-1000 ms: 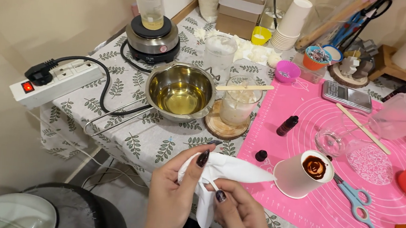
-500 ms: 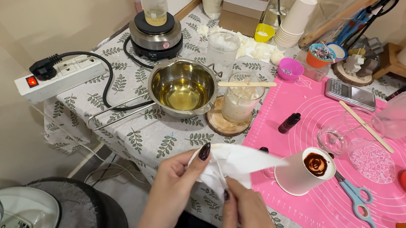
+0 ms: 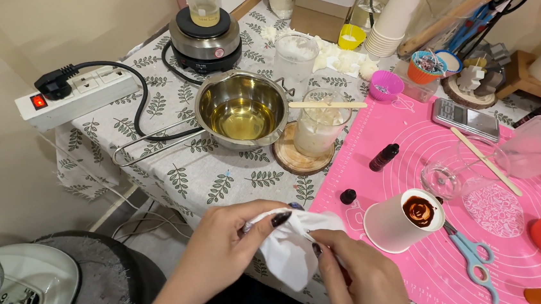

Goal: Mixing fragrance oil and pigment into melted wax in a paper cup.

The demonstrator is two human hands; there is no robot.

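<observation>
Both hands, left hand (image 3: 227,248) and right hand (image 3: 363,285), grip a white tissue (image 3: 292,250) at the desk's near edge. Hazard: paper cup (image 3: 400,220) lies tipped just beside; an elbow nudge could spill it.
</observation>
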